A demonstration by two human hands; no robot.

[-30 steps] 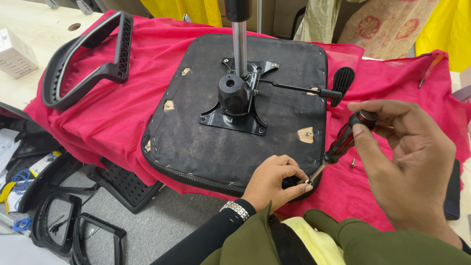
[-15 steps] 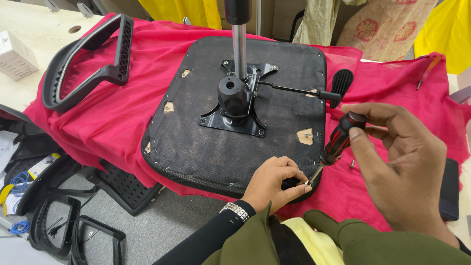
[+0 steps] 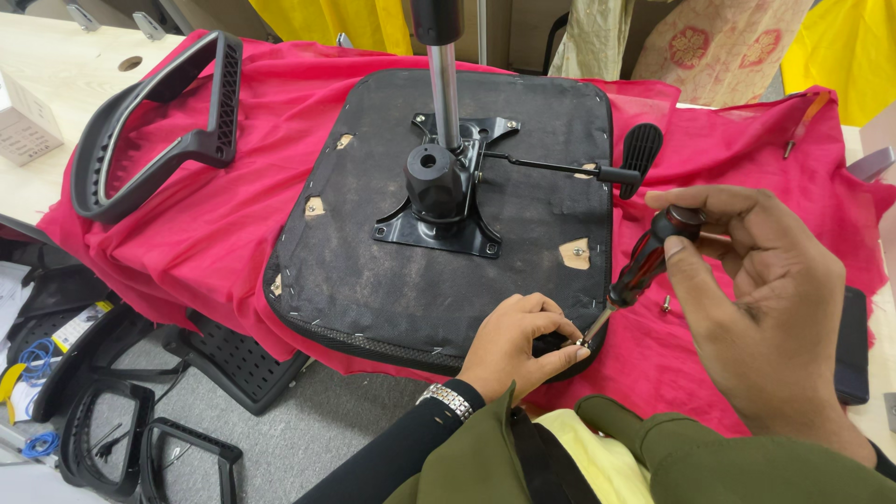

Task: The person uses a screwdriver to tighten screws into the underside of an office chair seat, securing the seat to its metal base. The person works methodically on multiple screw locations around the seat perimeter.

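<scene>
**Driving a screw at the seat's edge**

Working over an upturned black chair seat (image 3: 439,271) laid on a red cloth (image 3: 224,233) across the desk (image 3: 47,56), a person closes the right hand (image 3: 765,299) around the dark handle of a screwdriver (image 3: 639,271), its shaft slanting down to the seat's near right corner. The left hand (image 3: 513,345) is pinched shut there, fingertips (image 3: 560,341) steadying a small fitting at the tool's tip; what it is cannot be made out. A black metal mounting plate (image 3: 439,201) with an upright steel column (image 3: 446,84) sits at the seat's centre, its lever (image 3: 560,168) reaching right. A loose screw (image 3: 666,303) lies on the cloth just beside the screwdriver. A black armrest (image 3: 159,121) rests on the cloth at far left.
</scene>
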